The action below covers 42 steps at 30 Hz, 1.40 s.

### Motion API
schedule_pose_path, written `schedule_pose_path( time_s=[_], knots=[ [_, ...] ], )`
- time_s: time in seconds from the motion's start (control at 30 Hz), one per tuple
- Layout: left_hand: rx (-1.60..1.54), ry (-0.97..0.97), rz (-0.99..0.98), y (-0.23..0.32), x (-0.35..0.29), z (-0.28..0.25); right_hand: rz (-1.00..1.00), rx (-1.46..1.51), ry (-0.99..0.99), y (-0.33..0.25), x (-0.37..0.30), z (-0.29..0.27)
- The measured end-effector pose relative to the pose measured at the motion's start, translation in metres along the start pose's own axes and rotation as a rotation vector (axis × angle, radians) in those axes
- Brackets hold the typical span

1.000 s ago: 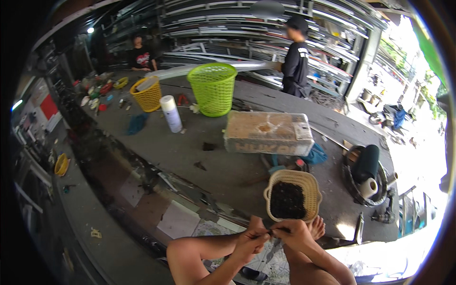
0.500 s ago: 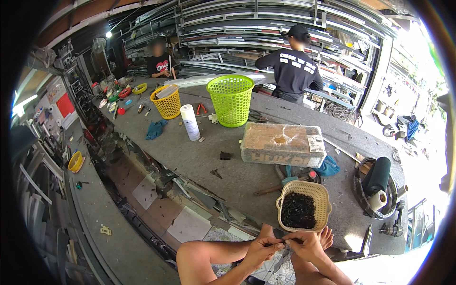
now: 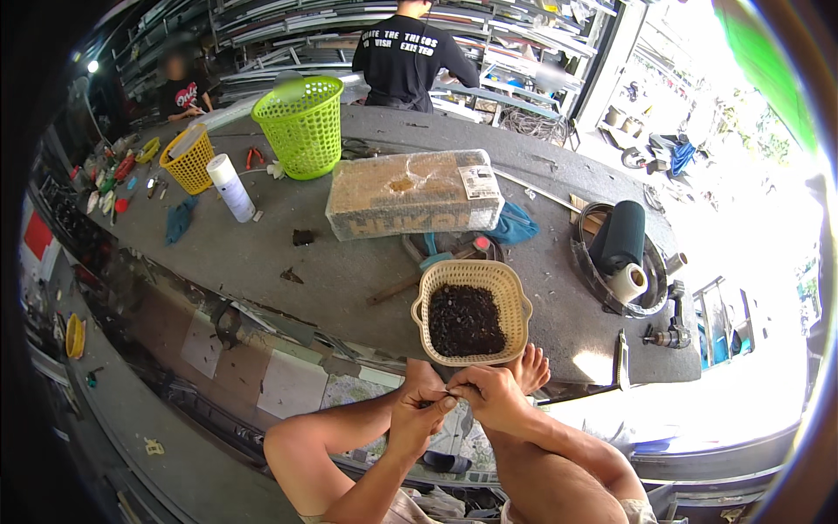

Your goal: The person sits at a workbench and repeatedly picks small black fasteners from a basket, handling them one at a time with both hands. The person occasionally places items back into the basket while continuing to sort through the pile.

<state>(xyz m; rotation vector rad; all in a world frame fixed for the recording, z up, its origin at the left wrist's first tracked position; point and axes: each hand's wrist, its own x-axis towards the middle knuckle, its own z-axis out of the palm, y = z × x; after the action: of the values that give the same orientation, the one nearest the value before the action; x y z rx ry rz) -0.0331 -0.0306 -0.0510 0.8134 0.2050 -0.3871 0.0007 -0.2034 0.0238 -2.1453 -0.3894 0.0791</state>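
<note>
My left hand point(image 3: 421, 417) and my right hand point(image 3: 489, 395) meet over my lap, fingertips pinched together. Something small sits between them, mostly hidden by the fingers and too small to name. Just beyond the hands, a cream plastic basket point(image 3: 521, 301) rests at the table's near edge by my bare foot. Many small black pieces point(image 3: 465, 323) fill its bottom. Neither hand touches the basket.
Behind the basket lies a plastic-wrapped cardboard box point(image 3: 410, 196). A green basket point(image 3: 301, 131), yellow basket point(image 3: 186, 162) and white spray can point(image 3: 230, 188) stand farther left. A drill point(image 3: 672, 327) and black roll point(image 3: 623, 236) lie right. Two people are across the table.
My view has turned rightward and down, so the table's things sit farther left and higher. Both hands stay together, still pinching. The person in black across the table has turned slightly.
</note>
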Motion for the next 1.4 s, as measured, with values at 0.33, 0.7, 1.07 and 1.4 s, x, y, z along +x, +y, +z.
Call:
schedule_pose_path(
  time_s=[0.33, 0.7, 1.07, 1.4],
  knots=[
    [-0.049, 0.024, 0.046, -0.005, 0.004, 0.002, -0.071, -0.125, 0.002, -0.006, 0.000, -0.006],
    [-0.224, 0.031, -0.212, -0.005, 0.007, -0.017, 0.239, -0.067, 0.122, 0.001, 0.033, -0.038],
    [-0.365, -0.009, -0.244, -0.006, 0.012, -0.027, 0.122, -0.484, -0.092, 0.051, 0.081, -0.027],
    [-0.273, -0.115, -0.282, -0.004, 0.010, -0.032, 0.101, -0.796, -0.258, 0.071, 0.093, -0.013]
  ],
)
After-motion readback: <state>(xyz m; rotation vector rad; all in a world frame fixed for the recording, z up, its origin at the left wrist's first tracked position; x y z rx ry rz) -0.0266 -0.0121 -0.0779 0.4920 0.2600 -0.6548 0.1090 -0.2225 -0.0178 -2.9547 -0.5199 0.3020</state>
